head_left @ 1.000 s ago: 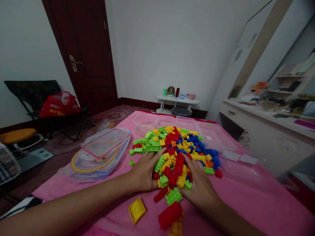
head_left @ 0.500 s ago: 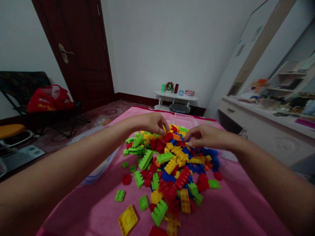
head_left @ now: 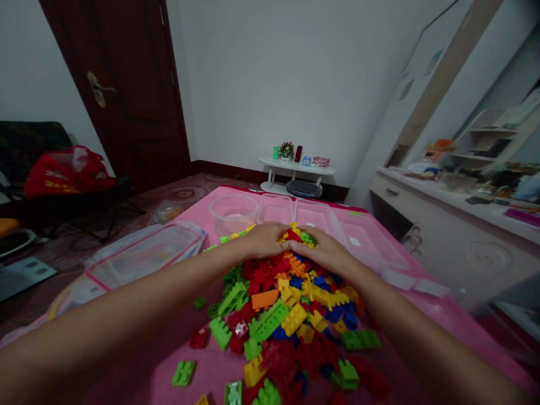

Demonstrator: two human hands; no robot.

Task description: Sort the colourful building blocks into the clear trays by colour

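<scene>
A heap of toy building bricks (head_left: pixel 274 318) in red, yellow, green, blue and orange lies on the pink cloth (head_left: pixel 147 371). At the heap's far side, my left hand (head_left: pixel 266 239) and my right hand (head_left: pixel 324 248) cup a bunch of bricks from both sides. Their thumbs almost meet on the near side. Among the bricks between them are a red brick (head_left: pixel 292 235) and a green brick (head_left: pixel 308 238). Both hands have their fingers curved around the bunch, and most fingertips are hidden. A loose green brick (head_left: pixel 184 373) lies at the near left.
Behind my hands stand a round clear tub (head_left: pixel 233 211) and rectangular clear containers (head_left: pixel 314 212). A longer clear tray (head_left: pixel 371 239) lies at right. On the left are clear lids with a red rim (head_left: pixel 145 256). A low white table (head_left: pixel 295 166) stands by the wall.
My hands came down from above the heap and closed together around bricks at its far side. The view has shifted, and the clear containers and lids show more fully.
</scene>
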